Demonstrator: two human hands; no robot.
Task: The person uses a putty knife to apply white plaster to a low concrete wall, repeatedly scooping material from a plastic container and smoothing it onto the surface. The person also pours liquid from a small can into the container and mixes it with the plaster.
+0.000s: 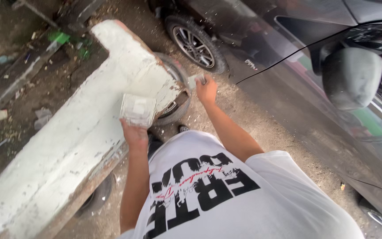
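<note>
Head view: sanding step on the white-filled car panel (89,128) — left hand (134,132) fingers clamped on a pale rectangular sanding block (138,109), right hand (206,90) closed around a small grey pad (196,80) — next, it seems, flat even strokes.

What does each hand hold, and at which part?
Left hand grips a grey block at its lower edge. Right hand closes around a small grey piece.
</note>
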